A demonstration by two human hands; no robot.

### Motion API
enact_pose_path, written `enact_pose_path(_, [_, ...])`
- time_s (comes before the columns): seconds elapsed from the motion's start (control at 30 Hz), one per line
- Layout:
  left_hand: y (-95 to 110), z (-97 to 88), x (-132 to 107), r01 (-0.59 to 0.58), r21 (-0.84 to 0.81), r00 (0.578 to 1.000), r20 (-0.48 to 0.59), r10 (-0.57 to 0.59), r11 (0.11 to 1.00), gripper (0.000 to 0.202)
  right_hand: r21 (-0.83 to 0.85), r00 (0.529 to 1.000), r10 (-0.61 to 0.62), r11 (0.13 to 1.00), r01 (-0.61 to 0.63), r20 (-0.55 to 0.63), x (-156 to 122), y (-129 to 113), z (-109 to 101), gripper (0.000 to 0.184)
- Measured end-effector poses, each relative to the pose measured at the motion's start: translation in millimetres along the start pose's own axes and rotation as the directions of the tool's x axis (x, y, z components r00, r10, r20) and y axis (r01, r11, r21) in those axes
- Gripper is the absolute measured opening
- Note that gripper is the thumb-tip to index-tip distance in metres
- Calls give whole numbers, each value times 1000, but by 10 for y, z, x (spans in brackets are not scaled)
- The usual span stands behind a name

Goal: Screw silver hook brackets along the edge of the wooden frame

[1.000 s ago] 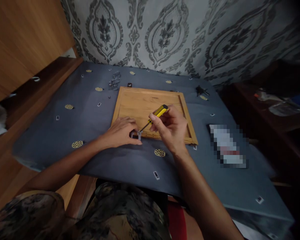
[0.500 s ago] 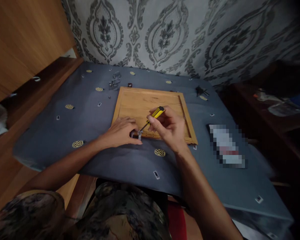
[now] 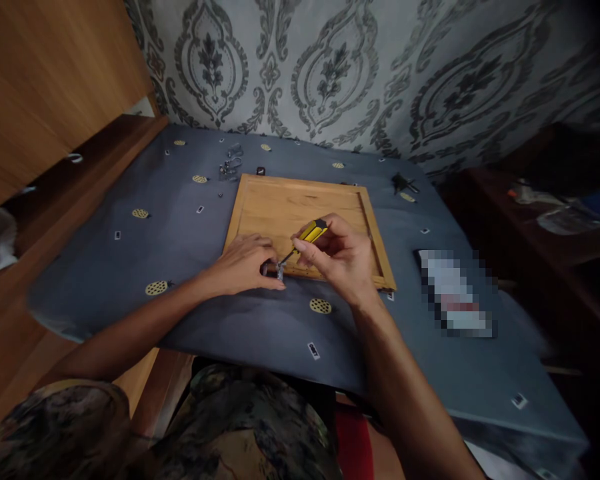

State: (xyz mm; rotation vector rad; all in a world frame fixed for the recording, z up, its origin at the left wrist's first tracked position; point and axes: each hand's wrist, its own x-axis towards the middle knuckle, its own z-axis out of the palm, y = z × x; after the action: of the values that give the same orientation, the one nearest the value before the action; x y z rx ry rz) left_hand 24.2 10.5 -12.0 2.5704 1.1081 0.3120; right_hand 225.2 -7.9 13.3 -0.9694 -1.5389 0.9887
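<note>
On the grey patterned tablecloth (image 3: 180, 227), the right hand (image 3: 345, 257) is pinching a yellow-black screwdriver (image 3: 313, 232) angling down-left onto a small silver bracket (image 3: 279, 269) pinched by the left hand (image 3: 240, 263).

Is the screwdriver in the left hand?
No, the right hand grips the yellow-handled screwdriver; the left hand touches a small metal fitting.

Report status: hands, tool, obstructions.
Right hand grips yellow screwdriver, tip at small metal fitting on near edge of wooden panel. Left hand pins the fitting. Loose metal parts lie far back on the cloth.
</note>
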Motion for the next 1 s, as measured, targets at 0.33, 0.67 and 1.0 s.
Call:
enact_pose_path(0.33, [10, -13, 9, 4, -12, 1000, 9, -4, 1000, 36, 25, 999, -35, 999, 35, 23, -2, -1, 34, 34])
enact_pose_path(0.67, [4, 5, -2, 16, 0, 1000, 6, -16, 1000, 36, 73, 992, 3, 997, 6, -129, -1, 63, 157, 47])
enact_pose_path(1.0, [3, -12, -6, 28, -2, 999, 25, -28, 1000, 40, -17, 978, -71, 997, 69, -198, 1, -25, 82, 49])
